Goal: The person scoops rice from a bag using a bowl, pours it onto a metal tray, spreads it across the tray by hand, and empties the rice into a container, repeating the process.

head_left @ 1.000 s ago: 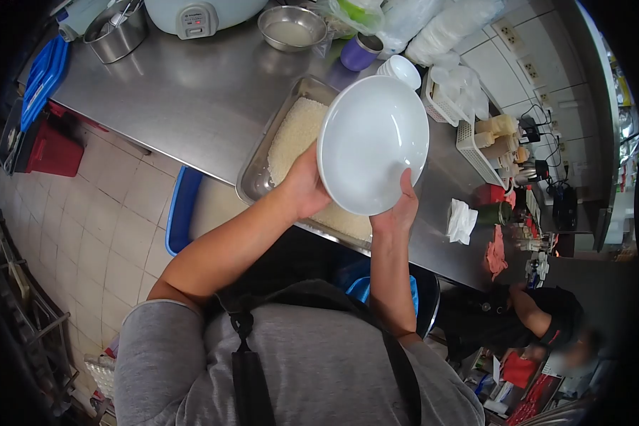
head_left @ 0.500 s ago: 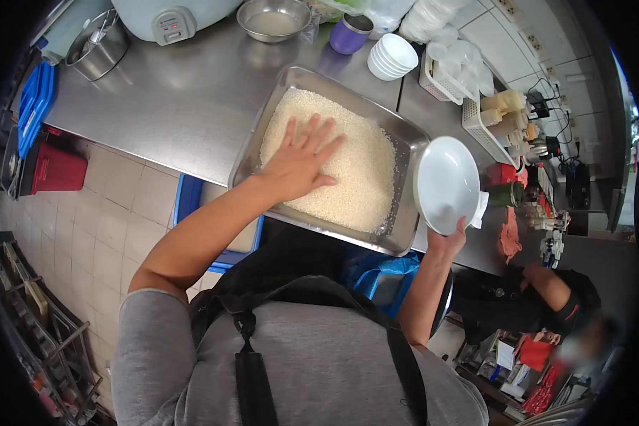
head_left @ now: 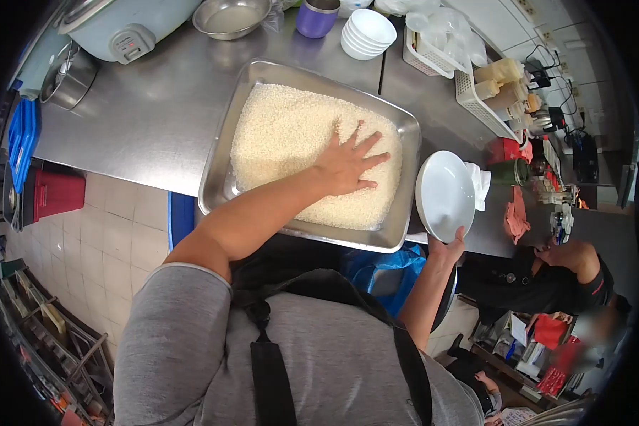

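Observation:
White rice grains (head_left: 280, 121) fill a rectangular steel tray (head_left: 410, 142) on the counter. My left hand (head_left: 349, 165) lies palm down on the right part of the rice, its fingers spread and holding nothing. To the right of the tray, my right hand (head_left: 447, 248) grips a white bowl (head_left: 445, 192) by its near rim. That bowl is tilted so its inside faces me, and it looks bare apart from a shadow near the bottom.
Behind the tray stand a steel bowl (head_left: 231, 18), a purple cup (head_left: 317, 18), stacked white bowls (head_left: 366, 35) and a rice cooker (head_left: 131, 35). White baskets (head_left: 479, 106) line the wall side. A blue bag (head_left: 397, 273) hangs below the counter. Another person (head_left: 532, 284) is at the right.
My left hand has swept from the left part of the rice to the right, and more rice surface shows at left. The white bowl stays in my right hand. The view has shifted slightly.

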Motion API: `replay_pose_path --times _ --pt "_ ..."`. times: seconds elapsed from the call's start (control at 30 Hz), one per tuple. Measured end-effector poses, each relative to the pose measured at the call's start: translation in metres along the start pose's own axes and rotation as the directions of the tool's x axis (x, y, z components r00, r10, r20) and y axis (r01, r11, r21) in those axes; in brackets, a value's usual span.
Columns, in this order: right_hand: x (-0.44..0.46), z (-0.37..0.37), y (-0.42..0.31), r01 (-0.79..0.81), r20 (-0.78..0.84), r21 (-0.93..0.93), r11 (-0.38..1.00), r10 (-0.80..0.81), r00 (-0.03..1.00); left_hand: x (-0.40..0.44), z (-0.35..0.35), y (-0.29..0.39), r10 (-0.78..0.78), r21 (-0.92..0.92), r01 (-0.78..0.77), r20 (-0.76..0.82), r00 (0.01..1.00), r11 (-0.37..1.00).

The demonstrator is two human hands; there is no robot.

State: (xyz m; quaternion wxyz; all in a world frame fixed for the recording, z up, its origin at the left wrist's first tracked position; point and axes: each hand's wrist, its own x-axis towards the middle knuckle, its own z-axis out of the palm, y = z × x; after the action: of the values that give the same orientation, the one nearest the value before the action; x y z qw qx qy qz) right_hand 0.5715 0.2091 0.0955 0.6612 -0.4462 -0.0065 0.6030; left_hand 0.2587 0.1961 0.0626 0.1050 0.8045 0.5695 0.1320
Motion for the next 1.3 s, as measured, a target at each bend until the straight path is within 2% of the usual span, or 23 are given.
replay_pose_path --times 0.1,0.13,0.23,0.33,0.4,0.43,0.53,0.63,0.67,0.73,0.77,0.8,0.83,0.93,1.03,1.07,1.13,1.2,1.27,1.3 --pt "0.015 -0.013 -0.005 -0.028 0.003 0.063 0.998 0.028 1.0 0.011 0.007 0.004 0.012 -0.029 -0.013 -0.022 1.0 0.999" --pt "0.016 -0.012 -0.005 -0.044 0.017 0.098 0.994 0.043 0.999 0.013 0.008 0.004 0.031 0.0 -0.031 -0.019 0.999 1.0" --pt "0.016 -0.008 -0.002 0.029 -0.025 0.009 1.0 -0.029 0.999 0.017 0.006 -0.005 0.071 0.087 -0.071 0.01 0.997 0.994" --pt "0.025 -0.012 -0.005 0.001 0.007 0.069 0.998 -0.002 1.0 0.019 -0.003 -0.015 0.069 0.164 -0.082 0.083 0.994 0.983" --pt "0.026 -0.014 -0.007 0.025 0.005 -0.008 1.0 -0.025 1.0 0.017 -0.009 -0.021 0.039 0.222 -0.07 0.139 0.99 0.972" --pt "0.024 -0.014 -0.007 0.036 0.005 -0.046 0.998 -0.036 0.999 0.011 -0.01 -0.027 0.049 0.277 -0.081 0.119 0.992 0.957" --pt "0.01 -0.013 -0.01 0.063 0.03 -0.117 0.991 -0.06 0.998 -0.005 -0.015 -0.04 0.008 0.248 -0.034 0.109 0.994 0.968" --pt "-0.007 -0.008 -0.012 0.086 -0.091 -0.126 0.988 -0.097 0.991 -0.03 -0.022 -0.049 -0.03 0.233 0.006 0.096 0.995 0.973" --pt "-0.012 -0.01 -0.008 0.206 -0.031 -0.262 0.943 -0.222 0.975 -0.038 -0.026 -0.049 -0.052 0.223 0.027 0.107 0.993 0.975" --pt "-0.025 -0.013 0.005 0.436 0.135 -0.489 0.756 -0.428 0.894 -0.054 -0.034 -0.043 -0.11 0.2 0.078 0.151 0.983 0.977" --pt "-0.037 -0.012 0.015 0.601 0.334 -0.611 0.516 -0.52 0.786 -0.063 -0.037 -0.04 -0.136 0.191 0.103 0.172 0.976 0.976" --pt "-0.051 -0.009 0.026 0.725 0.537 -0.65 0.228 -0.537 0.651 -0.072 -0.034 -0.037 -0.137 0.178 0.111 0.139 0.981 0.978" --pt "-0.062 -0.008 0.035 0.795 0.722 -0.602 -0.077 -0.477 0.501 -0.082 -0.029 -0.034 -0.138 0.164 0.12 0.105 0.985 0.979" --pt "-0.071 -0.035 0.052 0.784 0.773 -0.595 0.177 -0.141 0.618 -0.106 -0.025 -0.021 -0.135 0.098 0.127 0.079 0.988 0.987" --pt "-0.047 -0.052 0.062 0.602 0.585 -0.695 0.392 -0.179 0.791 -0.121 -0.034 -0.012 -0.124 0.009 0.123 0.125 0.984 0.992" --pt "-0.042 -0.048 0.06 0.606 0.584 -0.675 0.42 -0.197 0.787 -0.124 -0.044 -0.008 -0.116 -0.025 0.121 0.147 0.982 0.992" --pt "-0.032 -0.034 0.057 0.61 0.575 -0.634 0.476 -0.238 0.783 -0.127 -0.059 -0.008 -0.14 -0.222 0.171 0.149 0.979 0.96" --pt "-0.028 -0.019 0.055 0.639 0.594 -0.661 0.394 -0.247 0.766 -0.13 -0.065 -0.022 -0.135 -0.443 0.171 0.112 0.984 0.88" --pt "-0.004 -0.021 0.051 0.693 0.646 -0.662 0.287 -0.252 0.721 -0.137 -0.075 -0.033 -0.219 -0.465 0.201 0.015 0.976 0.862" --pt "0.008 -0.026 0.05 0.74 0.703 -0.654 0.155 -0.236 0.671 -0.139 -0.079 -0.038 -0.258 -0.477 0.211 -0.034 0.966 0.853"
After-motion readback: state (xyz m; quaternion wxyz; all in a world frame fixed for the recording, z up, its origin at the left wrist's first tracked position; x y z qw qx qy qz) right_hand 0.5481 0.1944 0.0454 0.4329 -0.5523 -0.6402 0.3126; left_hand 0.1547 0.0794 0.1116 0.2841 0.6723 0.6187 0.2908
